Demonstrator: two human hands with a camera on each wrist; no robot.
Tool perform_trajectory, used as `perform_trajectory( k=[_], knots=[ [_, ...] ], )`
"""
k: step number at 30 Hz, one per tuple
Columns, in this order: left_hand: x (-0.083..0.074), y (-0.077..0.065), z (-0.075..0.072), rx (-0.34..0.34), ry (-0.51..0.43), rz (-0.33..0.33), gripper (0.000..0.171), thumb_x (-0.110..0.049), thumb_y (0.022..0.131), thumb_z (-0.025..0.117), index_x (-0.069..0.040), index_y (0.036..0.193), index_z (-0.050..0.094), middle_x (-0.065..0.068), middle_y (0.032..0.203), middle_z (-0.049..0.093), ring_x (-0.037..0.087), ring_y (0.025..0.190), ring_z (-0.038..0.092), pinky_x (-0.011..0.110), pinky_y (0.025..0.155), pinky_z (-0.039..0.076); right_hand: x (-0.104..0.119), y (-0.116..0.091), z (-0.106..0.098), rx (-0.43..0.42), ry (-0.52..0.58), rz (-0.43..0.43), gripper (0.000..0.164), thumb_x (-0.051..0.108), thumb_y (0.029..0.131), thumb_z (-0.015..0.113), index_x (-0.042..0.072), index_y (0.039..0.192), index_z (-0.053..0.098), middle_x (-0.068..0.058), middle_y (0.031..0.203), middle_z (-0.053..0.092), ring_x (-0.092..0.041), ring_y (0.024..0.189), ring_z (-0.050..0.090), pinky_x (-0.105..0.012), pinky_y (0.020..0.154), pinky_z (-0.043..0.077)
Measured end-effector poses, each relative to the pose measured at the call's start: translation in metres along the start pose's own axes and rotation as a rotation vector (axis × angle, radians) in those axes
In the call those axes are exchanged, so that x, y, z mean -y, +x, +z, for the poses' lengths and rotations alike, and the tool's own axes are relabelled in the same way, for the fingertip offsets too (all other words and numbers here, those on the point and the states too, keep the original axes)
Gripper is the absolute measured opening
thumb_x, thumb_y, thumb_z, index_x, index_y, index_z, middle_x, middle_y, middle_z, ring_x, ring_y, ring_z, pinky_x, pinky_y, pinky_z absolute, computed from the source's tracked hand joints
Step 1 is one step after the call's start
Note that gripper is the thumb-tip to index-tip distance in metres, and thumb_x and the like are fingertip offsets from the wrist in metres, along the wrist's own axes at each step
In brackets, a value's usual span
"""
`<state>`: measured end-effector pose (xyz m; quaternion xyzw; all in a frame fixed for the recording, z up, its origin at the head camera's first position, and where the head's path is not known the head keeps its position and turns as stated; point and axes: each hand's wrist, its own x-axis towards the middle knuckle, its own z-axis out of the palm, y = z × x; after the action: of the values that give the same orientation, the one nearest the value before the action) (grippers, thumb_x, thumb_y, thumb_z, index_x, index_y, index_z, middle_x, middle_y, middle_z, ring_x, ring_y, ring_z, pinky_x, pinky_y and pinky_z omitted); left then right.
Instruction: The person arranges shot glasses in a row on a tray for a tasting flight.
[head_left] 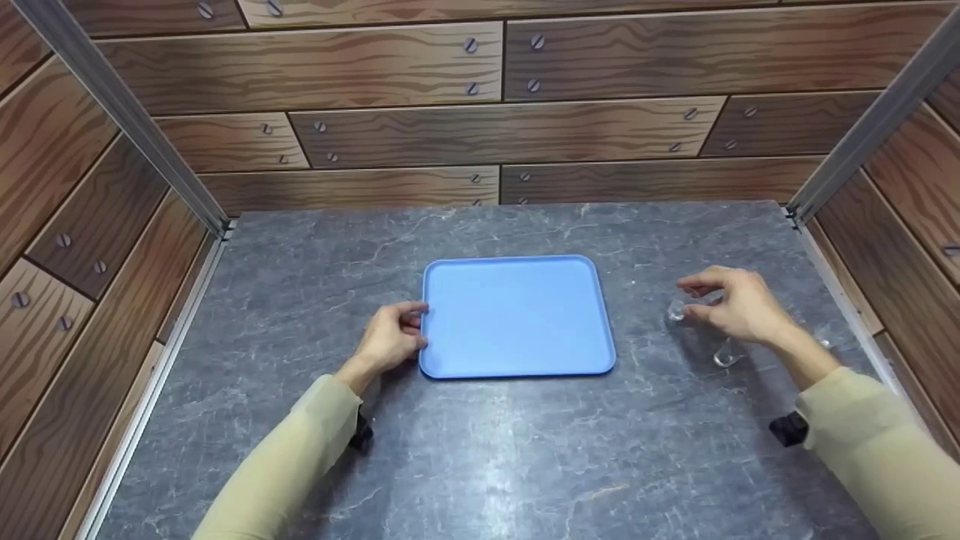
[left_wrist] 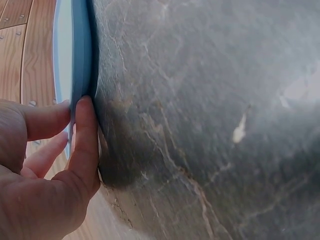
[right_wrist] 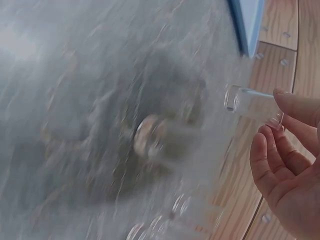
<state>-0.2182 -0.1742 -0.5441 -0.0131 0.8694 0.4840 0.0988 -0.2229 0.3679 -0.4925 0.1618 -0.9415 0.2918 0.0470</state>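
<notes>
A blue rectangular tray [head_left: 517, 315] lies flat on the table. At its left edge, my left hand [head_left: 390, 335] holds the rim; in the left wrist view, fingertips [left_wrist: 85, 107] press against both sides of it. To the right of the tray, my right hand [head_left: 739, 304] grips a small clear glass [head_left: 676, 310] between thumb and fingers. The right wrist view has this glass [right_wrist: 247, 103] with its thick base away from the palm and the fingers near its rim. Whether its base touches the table I cannot tell.
Another clear glass [head_left: 726, 354] stands under the right wrist. More clear glasses [right_wrist: 155, 227] show blurred at the bottom of the right wrist view. The dark marbled table [head_left: 315, 277] is bordered by wood-patterned walls [head_left: 390, 135] and metal posts [head_left: 135, 112].
</notes>
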Motion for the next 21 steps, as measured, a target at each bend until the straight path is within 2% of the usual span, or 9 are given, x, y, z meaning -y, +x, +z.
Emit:
perform_trajectory(
  k=[5, 8, 14, 18, 21],
  knots=[
    [0.001, 0.0, 0.001, 0.003, -0.016, -0.003, 0.062, 0.014, 0.085, 0.074, -0.001, 0.144, 0.074, 0.017, 0.113, 0.075, 0.018, 0.094, 0.071, 0.02, 0.072, 0.061, 0.016, 0.006, 0.011, -0.013, 0.062, -0.037, 0.039, 0.003, 0.086, 0.094, -0.001, 0.124, 0.083, -0.02, 0.114, 0.082, -0.023, 0.1, 0.077, -0.003, 0.08, 0.059],
    [0.0, 0.0, 0.001, 0.006, -0.022, -0.001, 0.062, 0.014, 0.084, 0.074, -0.001, 0.144, 0.074, 0.017, 0.113, 0.075, 0.017, 0.093, 0.071, 0.02, 0.072, 0.061, 0.026, 0.011, 0.017, -0.026, 0.095, -0.046, 0.038, 0.002, 0.086, 0.094, -0.001, 0.123, 0.083, -0.019, 0.114, 0.082, -0.022, 0.1, 0.077, -0.008, 0.082, 0.063],
    [0.0, -0.001, 0.0, 0.001, 0.006, -0.004, 0.061, 0.013, 0.086, 0.075, -0.002, 0.145, 0.074, 0.018, 0.115, 0.075, 0.019, 0.096, 0.072, 0.024, 0.075, 0.064, 0.045, 0.027, 0.035, -0.028, 0.178, -0.043, 0.04, 0.001, 0.086, 0.094, -0.002, 0.124, 0.083, -0.021, 0.114, 0.081, -0.029, 0.102, 0.077, -0.022, 0.09, 0.069],
    [0.0, -0.001, 0.0, 0.001, -0.001, -0.002, 0.061, 0.013, 0.086, 0.075, -0.002, 0.145, 0.074, 0.017, 0.115, 0.075, 0.019, 0.096, 0.072, 0.024, 0.075, 0.065, 0.059, 0.039, 0.047, -0.016, 0.232, -0.029, 0.041, 0.0, 0.086, 0.092, -0.003, 0.126, 0.082, -0.024, 0.115, 0.079, -0.031, 0.103, 0.076, -0.021, 0.092, 0.068],
    [-0.001, -0.002, 0.0, 0.005, -0.02, -0.007, 0.062, 0.014, 0.085, 0.073, -0.002, 0.145, 0.073, 0.016, 0.113, 0.074, 0.016, 0.093, 0.07, 0.022, 0.071, 0.064, 0.071, 0.048, 0.057, -0.001, 0.262, -0.016, 0.041, -0.001, 0.087, 0.092, -0.004, 0.127, 0.081, -0.025, 0.117, 0.079, -0.034, 0.106, 0.075, -0.025, 0.094, 0.069]
  ],
)
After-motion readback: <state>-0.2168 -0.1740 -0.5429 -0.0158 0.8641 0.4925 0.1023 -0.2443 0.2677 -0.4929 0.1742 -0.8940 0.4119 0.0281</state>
